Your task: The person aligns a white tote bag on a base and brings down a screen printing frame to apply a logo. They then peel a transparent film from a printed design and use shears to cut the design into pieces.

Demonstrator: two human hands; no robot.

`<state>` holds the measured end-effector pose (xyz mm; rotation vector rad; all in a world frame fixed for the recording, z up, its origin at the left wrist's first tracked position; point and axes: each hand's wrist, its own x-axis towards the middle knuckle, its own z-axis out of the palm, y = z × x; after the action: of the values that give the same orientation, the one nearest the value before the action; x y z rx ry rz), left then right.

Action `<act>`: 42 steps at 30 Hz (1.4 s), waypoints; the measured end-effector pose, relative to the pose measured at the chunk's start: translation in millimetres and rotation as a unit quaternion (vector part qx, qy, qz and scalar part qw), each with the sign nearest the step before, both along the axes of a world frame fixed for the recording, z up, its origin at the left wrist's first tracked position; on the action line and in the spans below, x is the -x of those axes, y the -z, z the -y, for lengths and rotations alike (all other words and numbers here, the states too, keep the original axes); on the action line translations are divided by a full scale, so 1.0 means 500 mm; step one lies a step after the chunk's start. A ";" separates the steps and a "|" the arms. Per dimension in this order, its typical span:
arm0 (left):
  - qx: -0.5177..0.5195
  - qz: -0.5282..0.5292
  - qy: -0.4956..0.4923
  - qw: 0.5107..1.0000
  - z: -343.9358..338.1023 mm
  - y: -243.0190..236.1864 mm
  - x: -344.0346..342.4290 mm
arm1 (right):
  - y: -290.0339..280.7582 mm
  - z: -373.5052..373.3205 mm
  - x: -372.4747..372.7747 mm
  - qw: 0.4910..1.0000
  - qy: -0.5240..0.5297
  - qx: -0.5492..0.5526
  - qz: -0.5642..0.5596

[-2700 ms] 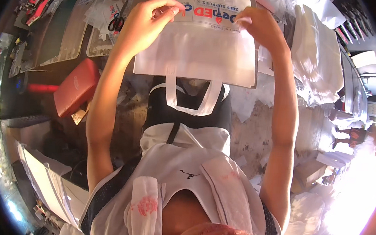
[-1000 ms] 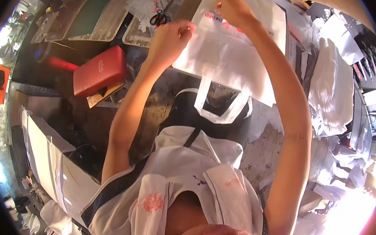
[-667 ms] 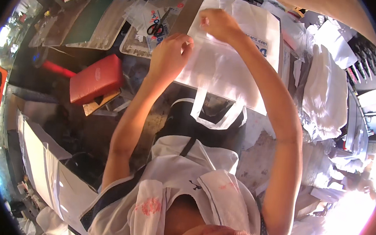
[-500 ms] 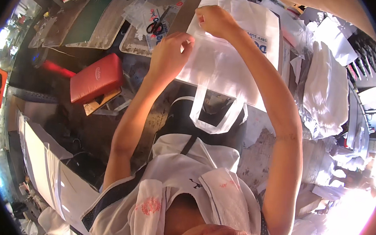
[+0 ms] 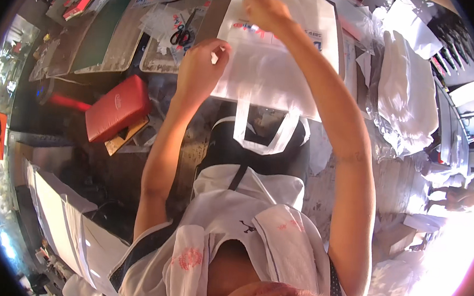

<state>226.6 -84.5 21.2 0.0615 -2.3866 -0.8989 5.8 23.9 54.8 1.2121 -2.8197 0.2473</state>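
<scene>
A white fabric bag [image 5: 268,76] with printed coloured lettering lies flat in front of me, its white loop handle [image 5: 267,147] hanging over the near edge toward my lap. Above the far part of the bag is my right hand [image 5: 267,13], fingers curled closed; whatever they may hold is hidden. At the bag's left edge my left hand [image 5: 203,62] is bent over, thumb and fingers brought together around a small gap. What its fingertips may pinch cannot be made out. Black-handled scissors [image 5: 182,36] lie just beyond my left hand, on clear plastic pieces [image 5: 160,26].
At left a red padded block [image 5: 119,108] sits on a wooden piece [image 5: 126,136]. Green and brown boards [image 5: 105,42] lie at the far left. A plastic-wrapped white bundle [image 5: 408,99] is at the right. White panels [image 5: 62,208] stand near my left side.
The whole view has shifted slightly. My right hand has moved a little farther over the bag, uncovering more of its coloured print. My left hand keeps its curled shape at the bag's left edge.
</scene>
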 end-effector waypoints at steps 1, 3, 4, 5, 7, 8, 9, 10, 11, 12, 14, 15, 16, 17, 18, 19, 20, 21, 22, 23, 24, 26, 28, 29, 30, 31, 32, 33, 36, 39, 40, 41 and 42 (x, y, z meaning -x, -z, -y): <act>-0.005 0.006 -0.006 1.000 -0.006 -0.006 -0.004 | 0.006 -0.005 -0.025 0.990 -0.097 0.079 0.057; -0.003 0.003 0.002 1.000 -0.015 -0.007 0.010 | 0.000 -0.012 -0.032 0.992 -0.094 0.056 0.056; -0.005 0.009 0.000 1.000 -0.018 0.002 0.006 | -0.012 -0.011 -0.042 0.999 -0.013 0.024 0.044; -0.012 0.017 -0.013 1.000 -0.018 -0.003 0.013 | -0.010 -0.017 -0.044 0.995 -0.066 0.046 0.063; -0.008 -0.018 -0.004 1.000 -0.016 0.003 0.010 | 0.002 -0.039 -0.058 0.976 -0.172 0.089 0.099; -0.013 -0.032 0.000 0.999 -0.025 0.012 0.002 | 0.017 -0.057 -0.065 0.961 -0.225 0.104 0.121; -0.014 -0.022 -0.004 1.000 -0.027 0.015 0.005 | 0.022 -0.067 -0.062 0.968 -0.176 0.133 0.118; -0.015 -0.011 -0.008 1.000 -0.026 0.014 0.014 | 0.030 -0.073 -0.062 0.982 -0.127 0.095 0.100; -0.008 -0.007 -0.009 1.000 -0.021 0.000 0.026 | -0.002 -0.073 -0.076 0.992 -0.077 0.064 0.074; -0.011 0.007 -0.011 1.000 -0.024 -0.011 0.027 | -0.024 -0.074 -0.083 0.998 -0.025 0.034 0.049; -0.023 0.038 -0.021 0.999 -0.036 -0.022 0.018 | 0.025 -0.071 -0.056 0.981 -0.148 0.109 0.056; -0.027 0.031 -0.025 0.999 -0.036 -0.014 0.016 | 0.025 -0.053 -0.082 0.991 -0.097 0.087 0.019; -0.031 0.024 -0.030 0.999 -0.030 -0.005 0.019 | 0.025 -0.041 -0.107 0.997 -0.047 0.064 -0.018; -0.029 0.008 -0.030 0.999 -0.022 -0.008 0.031 | 0.022 -0.036 -0.111 0.991 -0.089 0.091 0.026; -0.035 0.001 -0.038 0.999 -0.013 -0.010 0.036 | 0.019 -0.033 -0.115 0.992 -0.082 0.097 0.008; -0.040 -0.006 -0.045 0.998 -0.003 -0.010 0.039 | 0.019 -0.030 -0.122 0.992 -0.075 0.103 -0.010; -0.048 -0.006 -0.054 0.997 0.006 -0.005 0.034 | 0.026 -0.026 -0.134 0.992 -0.068 0.107 -0.021; -0.057 -0.008 -0.062 0.996 0.019 -0.006 0.037 | 0.028 -0.015 -0.143 0.991 -0.077 0.105 -0.037; -0.071 0.011 -0.082 0.994 0.032 -0.005 0.032 | 0.026 -0.015 -0.143 0.992 -0.077 0.103 -0.004; -0.075 0.014 -0.083 0.994 0.035 -0.011 0.030 | 0.016 -0.019 -0.141 0.992 -0.076 0.099 0.027; -0.079 0.016 -0.085 0.993 0.035 -0.016 0.029 | 0.013 -0.022 -0.143 0.991 -0.076 0.095 0.058; -0.060 0.017 -0.094 0.994 0.037 -0.017 0.027 | 0.044 -0.003 -0.132 0.987 -0.100 0.123 0.019; -0.053 0.009 -0.092 0.994 0.047 -0.023 0.023 | 0.048 -0.013 -0.139 0.973 -0.172 0.146 0.046; -0.058 0.004 -0.084 0.995 0.045 -0.024 0.019 | 0.047 -0.027 -0.114 0.978 -0.143 0.148 0.034; -0.063 0.001 -0.074 0.995 0.044 -0.021 0.012 | 0.049 -0.043 -0.078 0.982 -0.113 0.148 0.024; -0.066 -0.015 -0.064 0.996 0.049 -0.019 0.007 | 0.047 -0.055 -0.054 0.992 -0.082 0.091 -0.010; -0.059 -0.006 -0.076 0.995 0.060 -0.022 0.000 | 0.050 -0.067 -0.070 0.982 -0.129 0.134 0.027; -0.054 0.005 -0.084 0.995 0.063 -0.022 -0.010 | 0.057 -0.090 -0.084 0.968 -0.172 0.173 0.064; -0.066 0.013 -0.084 0.994 0.074 -0.004 -0.017 | 0.042 -0.129 0.023 0.988 -0.055 0.123 0.074; -0.097 0.013 -0.086 0.991 0.083 0.006 -0.036 | 0.064 -0.156 -0.036 0.949 -0.200 0.232 0.076; -0.092 0.014 -0.090 0.992 0.096 0.010 -0.030 | 0.045 -0.151 -0.025 0.959 -0.179 0.206 0.081; -0.094 0.023 -0.087 0.992 0.088 0.007 -0.024 | 0.030 -0.162 -0.012 0.969 -0.148 0.174 0.094; -0.094 0.033 -0.081 0.992 0.077 0.008 -0.021 | 0.026 -0.175 0.006 0.978 -0.113 0.142 0.106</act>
<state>236.9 -123.2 17.2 0.3564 -2.3111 -1.0540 2.6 111.6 42.0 1.5125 -2.6782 0.8077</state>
